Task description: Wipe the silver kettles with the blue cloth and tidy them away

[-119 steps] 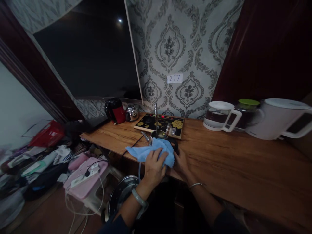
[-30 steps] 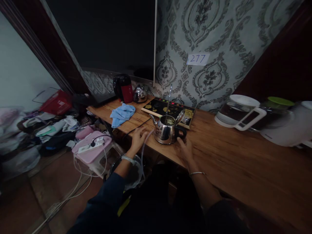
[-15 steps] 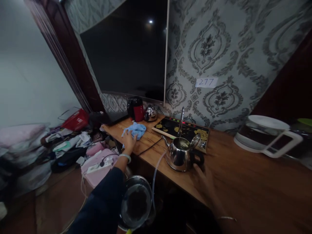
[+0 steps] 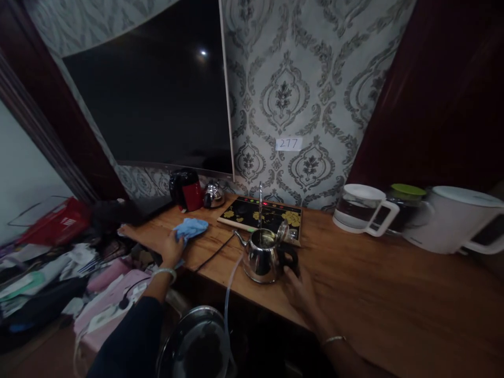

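Nearest, a metal-rimmed pot [image 4: 200, 341] sits below the table edge, with a clear tube [image 4: 227, 302] running down beside it. The right hand [image 4: 301, 291] is at the black handle [image 4: 290, 257] of a shiny metal kettle [image 4: 260, 262], its thumb by the lower end; I cannot tell whether the fingers close around it. The kettle stands upright near the front edge of the wooden table [image 4: 374, 289], lid tilted up.

The left hand [image 4: 171, 249] has left the kettle's side and reached the blue cloth [image 4: 192, 228], which was against the kettle four seconds ago and now lies crumpled to its left. Its fingers touch the cloth; whether they pinch it is unclear. So the kettle is uncovered, and only the right hand seems placed to steady it.

Behind are a flower-patterned black cooktop [image 4: 236, 211], a slim spout [image 4: 260, 205] above the kettle, and a red-and-black electric kettle [image 4: 189, 190].
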